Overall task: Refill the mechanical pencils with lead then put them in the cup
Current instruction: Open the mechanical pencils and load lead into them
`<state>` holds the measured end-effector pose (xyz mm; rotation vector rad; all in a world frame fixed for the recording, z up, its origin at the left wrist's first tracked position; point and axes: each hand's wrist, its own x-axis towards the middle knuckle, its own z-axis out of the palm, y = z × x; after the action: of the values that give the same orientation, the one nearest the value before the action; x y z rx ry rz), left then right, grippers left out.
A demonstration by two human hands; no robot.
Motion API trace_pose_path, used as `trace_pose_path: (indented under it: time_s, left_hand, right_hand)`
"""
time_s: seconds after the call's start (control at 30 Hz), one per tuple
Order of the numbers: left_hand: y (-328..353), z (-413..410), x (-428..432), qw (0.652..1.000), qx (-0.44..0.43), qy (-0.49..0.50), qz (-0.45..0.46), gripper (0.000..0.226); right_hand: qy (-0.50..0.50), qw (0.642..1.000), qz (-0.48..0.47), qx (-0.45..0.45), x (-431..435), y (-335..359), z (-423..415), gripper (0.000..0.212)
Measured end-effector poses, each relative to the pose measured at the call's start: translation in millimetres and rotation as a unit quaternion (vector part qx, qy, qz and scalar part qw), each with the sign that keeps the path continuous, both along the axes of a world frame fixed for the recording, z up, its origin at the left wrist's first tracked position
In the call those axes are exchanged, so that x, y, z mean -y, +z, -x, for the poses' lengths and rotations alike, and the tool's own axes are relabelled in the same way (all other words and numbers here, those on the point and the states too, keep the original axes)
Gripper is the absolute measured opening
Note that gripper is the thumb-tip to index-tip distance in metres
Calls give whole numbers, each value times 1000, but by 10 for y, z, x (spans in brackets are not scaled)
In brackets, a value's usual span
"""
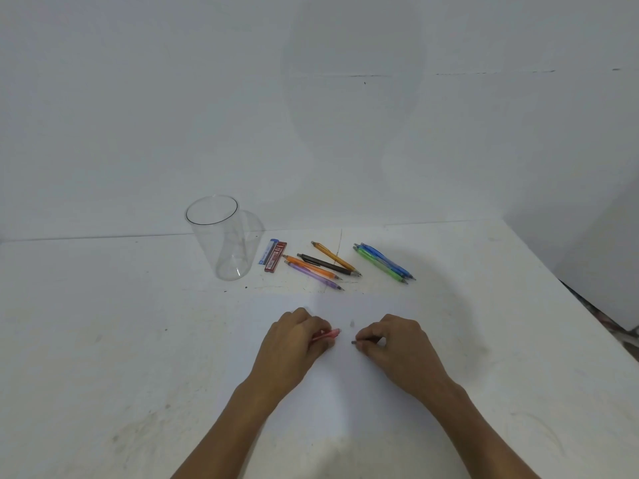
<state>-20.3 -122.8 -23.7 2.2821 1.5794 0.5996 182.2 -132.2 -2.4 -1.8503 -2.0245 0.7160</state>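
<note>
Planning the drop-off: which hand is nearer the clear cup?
Left. The left hand is nearer the camera than the clear cup, slightly to its right; the right hand is even farther right.

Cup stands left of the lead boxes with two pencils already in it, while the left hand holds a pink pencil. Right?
No. The head view shows the cup empty; it does stand left of the lead boxes, and the left hand holds the pink pencil.

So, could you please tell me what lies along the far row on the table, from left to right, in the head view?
clear cup → blue lead case → red lead case → four loose pencils in orange, black and purple → green and blue pencils
</note>
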Motion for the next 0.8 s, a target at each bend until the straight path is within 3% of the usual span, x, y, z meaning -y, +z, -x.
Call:
trace_pose_path:
  time_s: [0.5,0.8]
  left_hand:
    - [15,29,-56,1000,1,10,8,41]
    - [228,403,-438,993,35,103,-46,27]
  right_hand:
    - [12,1000,-6,12,-83,50,34,25]
    - [2,997,-70,-17,-424,233,300,28]
